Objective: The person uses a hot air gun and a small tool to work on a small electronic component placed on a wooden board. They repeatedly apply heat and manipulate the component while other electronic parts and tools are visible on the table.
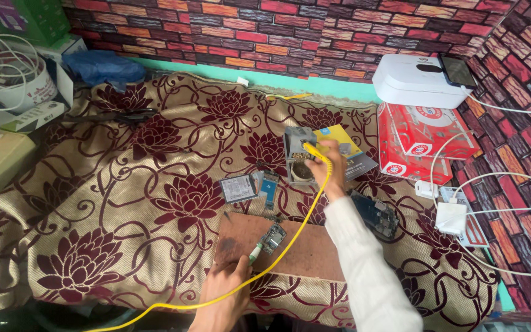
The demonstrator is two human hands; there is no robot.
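My right hand [330, 165] reaches out in a white sleeve and is shut on the yellow handle of a soldering iron [312, 150], its tip at a small grey stand with a brass tip cleaner [300, 161]. The iron's yellow cord [290, 237] runs back toward me. My left hand [225, 295] holds a small green-tipped tool against a little circuit board [273, 237] lying on a brown wooden board [305, 252].
A phone battery [238, 188] and phone parts [268, 186] lie on the floral cloth [124, 203]. A blue circuit board [375, 215] sits right of my arm. Red boxes [419, 144], a white device [416, 80], white chargers [450, 216] and cables stand at right.
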